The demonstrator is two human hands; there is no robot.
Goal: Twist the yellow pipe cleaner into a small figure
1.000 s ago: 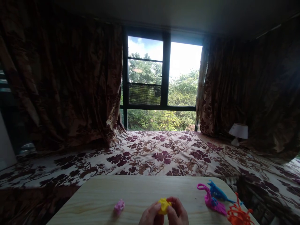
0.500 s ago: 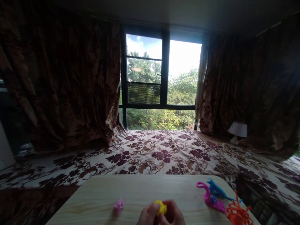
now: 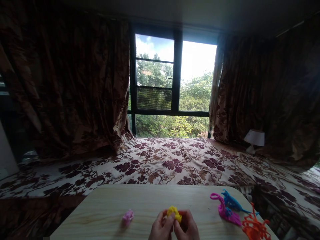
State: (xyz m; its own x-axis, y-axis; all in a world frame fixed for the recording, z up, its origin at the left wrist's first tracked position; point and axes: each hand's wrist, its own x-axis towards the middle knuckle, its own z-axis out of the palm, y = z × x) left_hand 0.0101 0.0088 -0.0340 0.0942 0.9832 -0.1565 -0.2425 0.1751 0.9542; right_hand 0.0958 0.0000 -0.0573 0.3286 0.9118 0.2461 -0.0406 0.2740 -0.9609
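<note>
A small bumpy yellow lump [image 3: 173, 211] is held between both hands at the near side of the pale wooden table [image 3: 105, 206]. My left hand [image 3: 160, 227] pinches it from the left, with the thumb pressed on its front. On the other side my right hand [image 3: 187, 227] has its thumb against the lump's lower right and its fingers curled behind. What the lump is made of cannot be made out. To the left of the hands, apart from them, lies a crumpled pink lump [image 3: 128, 216].
Along the table's right side lie a magenta piece with a loop [image 3: 225, 211], a stringy blue piece [image 3: 231, 201] and a tangled orange piece [image 3: 255, 226]. Beyond the table stretches a flowered cloth [image 3: 172, 160] up to the window. A white lamp [image 3: 254, 138] stands back right.
Both hands have risen slightly in the picture with the yellow lump. The lump sits higher between the fingers, and both thumbs now press on its near side.
</note>
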